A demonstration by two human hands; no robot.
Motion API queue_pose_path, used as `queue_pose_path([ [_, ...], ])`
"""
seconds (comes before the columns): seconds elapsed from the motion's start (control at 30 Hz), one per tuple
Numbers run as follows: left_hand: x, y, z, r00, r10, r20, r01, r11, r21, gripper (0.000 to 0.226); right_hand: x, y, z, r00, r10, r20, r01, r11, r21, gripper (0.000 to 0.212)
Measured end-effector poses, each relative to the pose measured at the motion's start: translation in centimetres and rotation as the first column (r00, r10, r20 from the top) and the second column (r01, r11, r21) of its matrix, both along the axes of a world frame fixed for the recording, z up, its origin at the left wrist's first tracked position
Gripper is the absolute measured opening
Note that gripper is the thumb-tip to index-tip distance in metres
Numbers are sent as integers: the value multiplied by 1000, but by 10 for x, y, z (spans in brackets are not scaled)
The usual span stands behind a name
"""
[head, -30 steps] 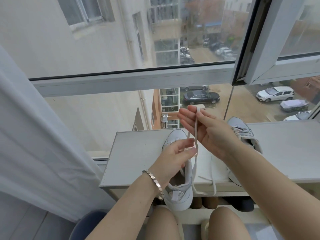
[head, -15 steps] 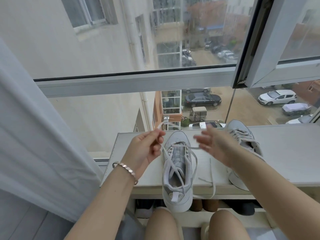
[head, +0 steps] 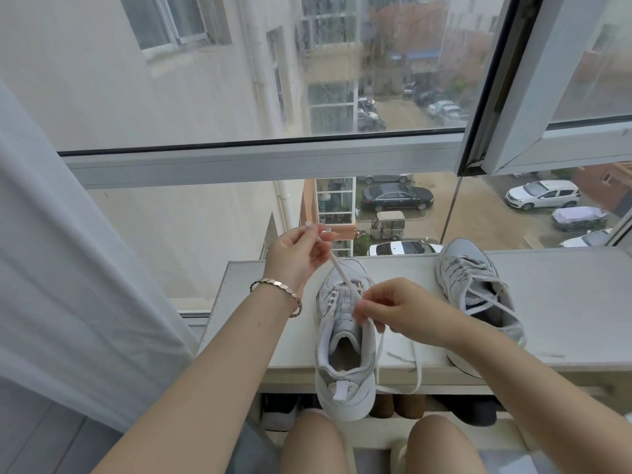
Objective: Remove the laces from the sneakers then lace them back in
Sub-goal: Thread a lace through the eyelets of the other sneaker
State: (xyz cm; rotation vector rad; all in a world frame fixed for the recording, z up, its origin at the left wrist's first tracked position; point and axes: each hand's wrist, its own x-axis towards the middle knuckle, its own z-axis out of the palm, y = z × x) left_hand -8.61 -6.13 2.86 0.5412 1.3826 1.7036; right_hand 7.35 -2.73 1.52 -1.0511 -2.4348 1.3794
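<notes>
Two white sneakers stand on a white shelf top [head: 564, 302] under the window. The near sneaker [head: 343, 354] points away from me, its heel past the front edge, and most of its eyelets have no lace in them. My left hand [head: 297, 256] pinches one end of its white lace [head: 340, 271] and holds it up and to the left, taut. My right hand [head: 393, 309] pinches the other part of the lace beside the sneaker's right eyelets. The loose end hangs over the shelf edge. The second sneaker [head: 475, 295] stands laced on the right.
A window frame [head: 260, 162] with a street far below rises just behind the shelf. A white curtain [head: 68, 268] hangs at the left. Dark and brown shoes [head: 403, 407] sit in the rack under the shelf. My knees are at the bottom.
My left hand has gone up and left with the lace end, drawing it tight. My right hand has dropped from open fingers to a pinch on the lace by the sneaker's eyelets.
</notes>
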Motion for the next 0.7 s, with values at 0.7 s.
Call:
queue_pose_path([
  [0.7,33,-61,-72,624,-341,-703,71,921,-383,30,-19,7,-31,776,-511,-369,301,814,-496,15],
])
